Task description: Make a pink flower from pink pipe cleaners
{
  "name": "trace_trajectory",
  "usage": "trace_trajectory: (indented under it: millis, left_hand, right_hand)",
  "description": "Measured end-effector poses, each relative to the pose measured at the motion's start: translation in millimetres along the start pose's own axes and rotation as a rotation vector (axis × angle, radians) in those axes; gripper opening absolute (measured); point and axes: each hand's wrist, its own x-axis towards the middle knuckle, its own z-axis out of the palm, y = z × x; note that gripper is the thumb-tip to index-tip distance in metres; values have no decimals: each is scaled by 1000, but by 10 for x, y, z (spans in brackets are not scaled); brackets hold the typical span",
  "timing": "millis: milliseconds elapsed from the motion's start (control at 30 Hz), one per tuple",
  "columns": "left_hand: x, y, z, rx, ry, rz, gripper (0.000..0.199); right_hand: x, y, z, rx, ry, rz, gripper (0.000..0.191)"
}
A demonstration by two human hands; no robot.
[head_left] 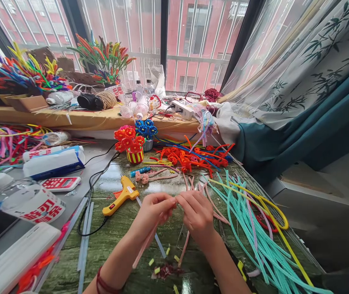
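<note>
Pink pipe cleaners (145,246) are pinched in the fingertips of the left hand (157,207) and right hand (198,213), above a green table (103,241) near a yellow glue gun (121,197).

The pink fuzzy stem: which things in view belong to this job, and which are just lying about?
Likely belonging:
pink fuzzy stem, in the left hand
pink curled pieces
glue gun, perhaps

Probably lying about:
calculator
ball of twine
white power strip

Craft workspace with glue gun (127,190)
</note>
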Motion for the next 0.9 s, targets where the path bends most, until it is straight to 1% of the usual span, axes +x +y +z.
trace_trajectory:
  millis: [33, 67, 100, 200, 267, 333, 367, 400, 433, 500, 567, 600, 667, 700, 800, 900]
  left_hand:
    - [1, 4, 1, 23, 1, 32, 34]
    - [-2, 13, 1, 89, 12, 94, 33]
    - [-7, 23, 0, 194, 36, 189, 31]
    - [-27, 38, -21, 620, 177, 574, 23]
    - [-31, 16, -47, 840, 268, 785, 19]
    - [-25, -27, -73, 962, 322, 919, 16]
    - [-19, -51, -83, 1002, 346, 973, 15]
    - [-13, -71, -92, 1037, 367, 1020, 14]
    - [-8, -88, -99, 1068, 387, 1060, 13]
    - [-3, -107, -108, 1126, 412, 1115, 11]
    - [-5, -112, -117, 1184, 414, 1148, 11]
    - [-7, -111, -122, 1211, 402, 1165, 12]
    - [-11, -110, -133, 1266, 352, 1196, 14]
    - [-12, -109, -138, 1295, 316, 1208, 15]
    - [-14, -112, -147, 1361, 216, 1224, 17]
    - [-11, -120, -144, 1404, 187, 1242, 20]
  right_hand:
    - [9, -3, -7, -19, 7, -2, 31]
    - [19, -6, -11, -34, 12, 6, 30]
    - [28, -9, -11, -44, 9, 27, 30]
    - [50, -11, 4, -76, -13, 158, 24]
    - [58, -5, 24, -97, 56, 329, 20]
    - [59, 14, 46, -52, 164, 572, 27]
    - [58, 29, 55, 28, 199, 705, 32]
    - [57, 46, 63, 160, 197, 829, 35]
    - [55, 66, 70, 338, 161, 936, 37]
    - [51, 99, 78, 753, 19, 1083, 44]
    - [49, 110, 81, 1080, -143, 1142, 54]
    - [50, 106, 80, 1179, -203, 1158, 57]
    - [52, 85, 78, 1291, -274, 1170, 57]
    - [55, 74, 77, 1325, -280, 1169, 55]
    - [65, 65, 70, 1349, -213, 1180, 48]
    - [78, 91, 53, 1296, -151, 1226, 39]
